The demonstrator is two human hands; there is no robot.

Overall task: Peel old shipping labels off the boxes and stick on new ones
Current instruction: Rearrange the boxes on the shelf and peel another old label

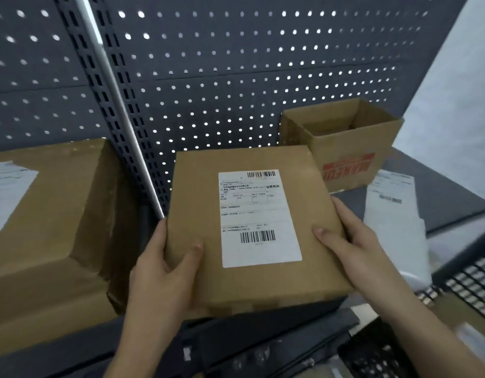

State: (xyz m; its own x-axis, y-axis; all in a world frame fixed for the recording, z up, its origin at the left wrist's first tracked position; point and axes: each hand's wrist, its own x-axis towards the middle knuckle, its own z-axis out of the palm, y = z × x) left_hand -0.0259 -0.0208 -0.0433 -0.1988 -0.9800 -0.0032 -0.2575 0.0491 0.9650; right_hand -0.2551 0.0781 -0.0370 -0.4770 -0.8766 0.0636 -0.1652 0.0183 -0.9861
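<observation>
- A dark wall full of little holes (263, 64) stands at the back, with a dark shelf (440, 186) below it on the right.
- On the left sits a big brown box (58, 227) with a white sticker (9, 192) on top.
- At the back right is an open box (345, 148) with red letters — I cannot tell what is inside.
- White paper sheets (391, 208) lie just beside it, near a wire basket (468, 282).
- Both hands hold a flat box (197, 192) in the middle — the left hand (165, 271) grips its left edge, the right hand (353, 241) its right edge, thumbs on top.
- Its label (259, 218) lies flat on top, between the two thumbs, touched by neither.
</observation>
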